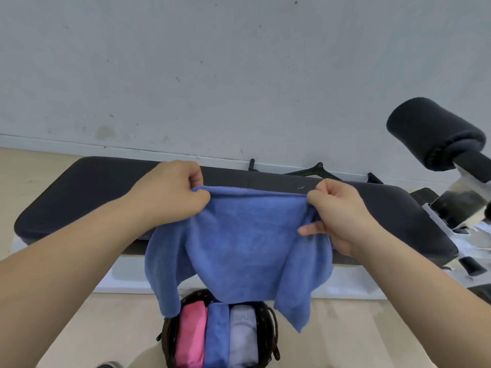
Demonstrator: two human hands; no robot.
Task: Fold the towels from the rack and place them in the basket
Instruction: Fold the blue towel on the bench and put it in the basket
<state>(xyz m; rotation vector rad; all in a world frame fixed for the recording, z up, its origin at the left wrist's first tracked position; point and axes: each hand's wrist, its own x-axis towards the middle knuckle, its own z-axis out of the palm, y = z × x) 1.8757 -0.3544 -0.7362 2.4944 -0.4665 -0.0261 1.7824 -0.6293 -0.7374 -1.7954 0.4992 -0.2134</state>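
A blue towel (247,245) hangs in the air in front of me, held by its top edge. My left hand (172,192) pinches the top left corner and my right hand (340,211) pinches the top right corner. The towel's loose sides droop down on both flanks. Below it on the floor stands a dark woven basket (273,328). Inside the basket lie three folded towels side by side: a pink one (190,335), a blue one (218,338) and a pale grey one (243,338). The hanging towel covers the basket's far rim.
A long black padded bench (93,192) runs across the view behind the towel, against a pale wall (239,75). At the right, a black foam roller (435,131) sticks out on a metal frame. Light wooden floor (111,328) surrounds the basket.
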